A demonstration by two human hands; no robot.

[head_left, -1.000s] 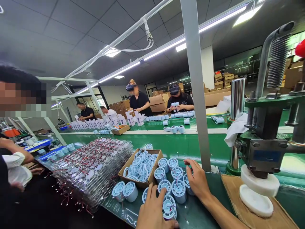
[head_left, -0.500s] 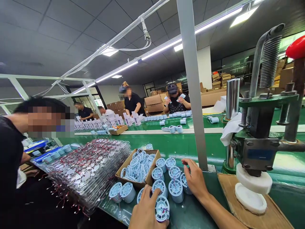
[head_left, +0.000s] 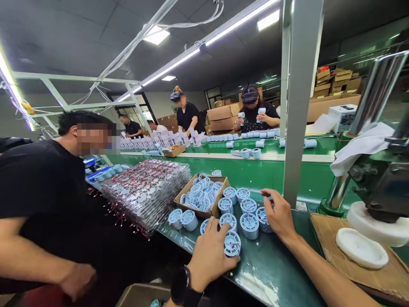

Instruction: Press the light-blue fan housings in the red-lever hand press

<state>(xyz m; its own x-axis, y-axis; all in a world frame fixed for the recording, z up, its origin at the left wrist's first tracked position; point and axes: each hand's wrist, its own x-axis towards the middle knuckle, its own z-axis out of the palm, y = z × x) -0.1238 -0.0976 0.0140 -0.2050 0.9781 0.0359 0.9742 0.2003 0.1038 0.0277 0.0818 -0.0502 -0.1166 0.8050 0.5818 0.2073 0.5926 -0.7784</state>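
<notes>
Light blue round plastic housings with spoked tops stand in a cluster on the green bench. My left hand point(head_left: 211, 251) curls around the nearest housing point(head_left: 232, 244), thumb at its near side and fingers on the far side; a bit of red wire shows on its top. Another housing point(head_left: 204, 227) is partly covered by those fingers. At the cluster's right edge, my right hand point(head_left: 281, 217) is open with fingers spread and slightly bent, beside a housing point(head_left: 262, 217) it partly hides. Whether it touches that housing I cannot tell. Two housings point(head_left: 189, 220) stand apart on the left.
A cardboard box point(head_left: 223, 192) of light blue rings stands behind the cluster. Stacked clear trays point(head_left: 147, 187) with red wires lie left. A press with a white pad point(head_left: 361, 247) is at right, near a grey post point(head_left: 297, 128). A co-worker point(head_left: 41, 187) leans in at left.
The view has turned right and down, so the bench things appear shifted. Both hands keep nearly the same places at the cluster. The co-worker at left shows more of the body and an arm.
</notes>
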